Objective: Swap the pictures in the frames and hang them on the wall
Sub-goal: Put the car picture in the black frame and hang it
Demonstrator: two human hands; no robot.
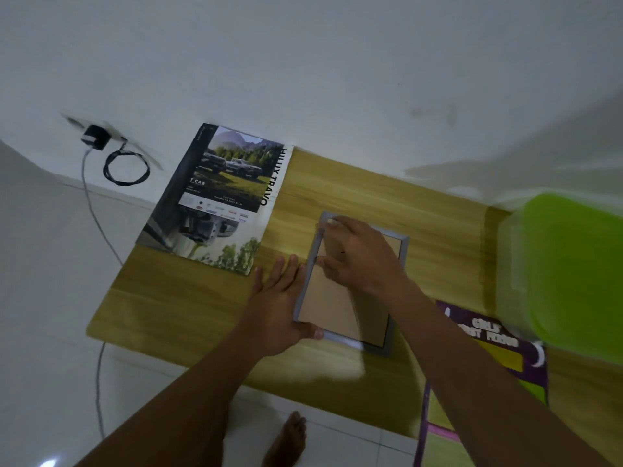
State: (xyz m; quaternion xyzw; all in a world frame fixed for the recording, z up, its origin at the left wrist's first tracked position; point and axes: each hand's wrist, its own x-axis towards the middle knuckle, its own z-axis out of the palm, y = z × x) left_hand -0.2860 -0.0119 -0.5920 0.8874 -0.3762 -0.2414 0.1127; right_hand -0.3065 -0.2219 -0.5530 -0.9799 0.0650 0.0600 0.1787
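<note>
A grey picture frame (391, 342) lies face down on the low wooden table (188, 305), its brown backing board (330, 308) showing. My left hand (279, 298) lies flat against the frame's left edge, fingers straight, thumb hooked under the near corner. My right hand (357, 254) rests on the upper part of the backing, fingers bent toward the frame's left rail; whether they pinch a tab I cannot tell. A large truck poster (219, 200) lies on the table's far left corner.
A green plastic box (569, 271) stands at the right. A purple printed sheet (499, 335) lies under my right forearm. A black charger with coiled cable (124, 170) sits on the white floor at the left. My bare foot (290, 436) is below the table edge.
</note>
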